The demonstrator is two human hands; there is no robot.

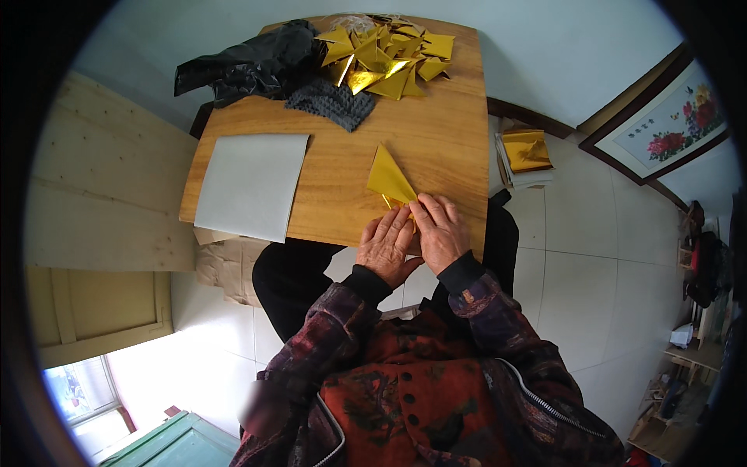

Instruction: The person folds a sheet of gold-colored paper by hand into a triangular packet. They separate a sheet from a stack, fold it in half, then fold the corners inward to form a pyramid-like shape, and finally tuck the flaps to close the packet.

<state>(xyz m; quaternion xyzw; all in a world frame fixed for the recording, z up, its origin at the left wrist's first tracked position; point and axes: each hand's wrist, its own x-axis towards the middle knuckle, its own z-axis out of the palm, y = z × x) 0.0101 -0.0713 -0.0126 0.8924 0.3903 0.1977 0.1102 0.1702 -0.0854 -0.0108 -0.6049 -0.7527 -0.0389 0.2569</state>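
A folded sheet of gold foil paper (389, 176) lies near the front edge of the wooden table, its pointed end facing away from me. My left hand (387, 247) presses its fingers on the near part of the paper, thumb stretched to the right. Close beside it, my right hand (440, 233) grips the paper's right corner with bent fingers. Both hands touch each other over the near end, so that part of the paper is mostly hidden. A small shiny flap shows just ahead of the left fingertips.
A pile of folded gold paper pieces (389, 58) covers the table's far end, beside a black plastic bag (261, 62) and a dark knobbly cloth (333, 103). A grey-white board (253, 185) lies at left. Gold sheets (526, 149) sit on a stack right of the table (342, 210).
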